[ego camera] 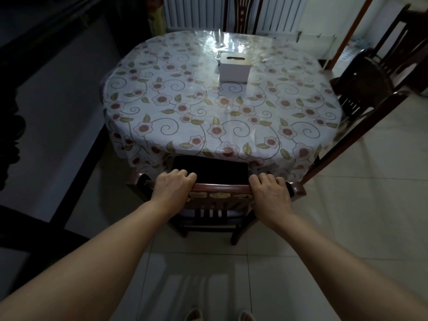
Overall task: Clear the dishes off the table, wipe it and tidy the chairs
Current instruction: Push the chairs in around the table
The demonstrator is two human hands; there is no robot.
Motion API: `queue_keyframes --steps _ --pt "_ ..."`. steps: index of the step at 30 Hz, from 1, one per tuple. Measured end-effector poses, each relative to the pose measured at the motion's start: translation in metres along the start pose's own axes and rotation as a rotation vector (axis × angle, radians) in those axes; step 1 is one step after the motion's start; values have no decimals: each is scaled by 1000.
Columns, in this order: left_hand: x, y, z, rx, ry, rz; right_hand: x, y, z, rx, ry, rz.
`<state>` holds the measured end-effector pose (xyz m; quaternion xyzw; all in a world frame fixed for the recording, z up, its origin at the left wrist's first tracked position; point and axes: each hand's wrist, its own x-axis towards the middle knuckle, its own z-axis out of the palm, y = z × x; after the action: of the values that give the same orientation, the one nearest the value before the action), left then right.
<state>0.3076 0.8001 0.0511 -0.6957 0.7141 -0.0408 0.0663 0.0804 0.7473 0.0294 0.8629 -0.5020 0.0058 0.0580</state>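
Chair [221,188]: seen at the near edge of the surface [185,100], its seat tucked partly beneath the hanging cloth.
Left hand [172,188]: fingers are curled over the left end of the chair's top rail.
Right hand [269,191]: the right end of the same rail is gripped.
Surface: covered by a flowered cloth under clear plastic.
Tissue box [234,67]: white, placed toward the far side.
Other chairs: one is set at the far edge [243,15], another at the right [366,82].
Floor [347,193]: pale tiles.
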Motion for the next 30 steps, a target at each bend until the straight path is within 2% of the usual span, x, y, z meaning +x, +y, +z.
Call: queue_keyframes --steps 3,7,21,30 --pt "-4 1 -1 -53 -33 7 -3 1 -10 96 -117 -27" --pt "-7 6 -11 -159 -24 23 -3 -2 -27 170 -139 -30" --pt "10 15 -73 -220 -80 98 -1 7 -85 220 -59 64" --pt "54 67 -108 -234 -59 178 -8 66 -93 294 -18 179"
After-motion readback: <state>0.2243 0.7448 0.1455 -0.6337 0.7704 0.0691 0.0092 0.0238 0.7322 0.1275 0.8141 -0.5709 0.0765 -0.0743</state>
